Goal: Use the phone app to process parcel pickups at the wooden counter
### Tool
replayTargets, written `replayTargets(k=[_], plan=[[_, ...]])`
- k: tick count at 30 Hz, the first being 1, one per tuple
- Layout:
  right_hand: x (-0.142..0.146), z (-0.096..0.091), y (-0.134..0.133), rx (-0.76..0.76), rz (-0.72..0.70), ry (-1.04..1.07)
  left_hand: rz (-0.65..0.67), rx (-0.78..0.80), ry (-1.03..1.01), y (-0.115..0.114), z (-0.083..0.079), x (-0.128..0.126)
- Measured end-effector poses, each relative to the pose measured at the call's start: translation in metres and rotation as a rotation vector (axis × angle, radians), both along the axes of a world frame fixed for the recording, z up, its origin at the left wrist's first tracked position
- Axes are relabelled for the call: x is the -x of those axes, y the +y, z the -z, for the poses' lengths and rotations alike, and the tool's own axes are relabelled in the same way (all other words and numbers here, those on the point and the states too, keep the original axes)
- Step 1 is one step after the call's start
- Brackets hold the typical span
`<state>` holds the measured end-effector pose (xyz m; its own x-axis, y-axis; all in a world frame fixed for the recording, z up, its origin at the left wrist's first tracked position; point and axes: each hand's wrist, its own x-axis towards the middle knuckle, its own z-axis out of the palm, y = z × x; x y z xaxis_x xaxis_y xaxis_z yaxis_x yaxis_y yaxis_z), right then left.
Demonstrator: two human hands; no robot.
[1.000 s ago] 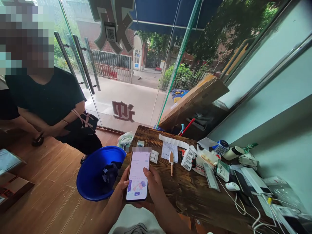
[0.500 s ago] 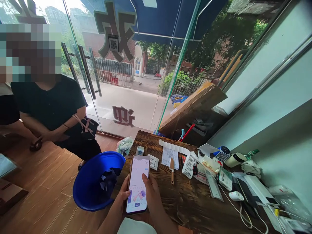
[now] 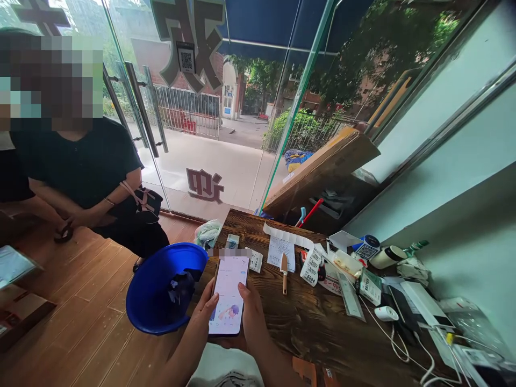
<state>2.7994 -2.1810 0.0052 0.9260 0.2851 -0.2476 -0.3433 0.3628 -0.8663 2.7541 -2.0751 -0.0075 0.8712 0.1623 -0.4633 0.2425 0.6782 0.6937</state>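
A smartphone (image 3: pixel 228 298) with a lit, pale screen is held upright between my two hands at the near edge of the wooden table. My left hand (image 3: pixel 204 307) grips its left side, the thumb lying at the screen's edge. Around the right side is my right hand (image 3: pixel 252 307), its thumb over the upper right of the screen. Just beyond the phone lie a white paper label (image 3: pixel 255 260) and a small packet (image 3: pixel 232 242). To the right, a knife (image 3: pixel 284 273) with a wooden handle rests on the table, partly over a printed sheet (image 3: pixel 278 252).
A blue basket (image 3: pixel 135 301) with dark cloth inside stands left of the table (image 3: pixel 306 333). Number labels (image 3: pixel 312 267), a ruler (image 3: pixel 351 298), boxes and cables crowd the table's right. One person (image 3: pixel 80 166) stands at left, another partly visible; a glass door is ahead.
My view has shifted slightly, tilting down. My right thumb has moved a little toward the screen's right edge, and my left thumb sits higher. Both hands still hold the phone.
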Motion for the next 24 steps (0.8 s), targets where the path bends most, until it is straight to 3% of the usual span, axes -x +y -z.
replayTargets(k=[6,12,18,24], plan=[[0.002,0.0,0.003,-0.03,0.016,0.094,0.088,0.059,-0.032,0.002,-0.022,0.01],[0.0,-0.004,0.005,-0.016,0.013,0.138,0.061,0.131,-0.037,0.002,-0.022,0.009],[-0.004,-0.005,-0.004,-0.097,-0.173,0.008,-0.005,0.06,0.011,0.0,-0.023,0.007],[-0.001,-0.001,-0.018,-0.039,-0.351,-0.134,-0.013,-0.002,0.04,-0.002,-0.024,0.009]])
